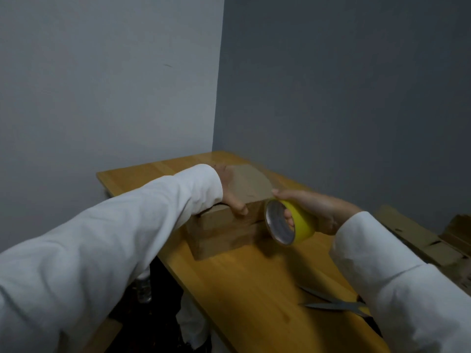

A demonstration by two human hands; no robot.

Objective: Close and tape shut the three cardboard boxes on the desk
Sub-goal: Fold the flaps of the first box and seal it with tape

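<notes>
Left hand (230, 192) presses the closed box (224, 222) at frame centre on the desk (254, 289); right hand (313, 212) grips the tape roll (290, 221) through its core. Light, stiff cardboard, likely to slide, so pin the top.

Box (224, 225) on desk (254, 289); tape roll (290, 222) right; scissors (331, 303) nearer
</notes>
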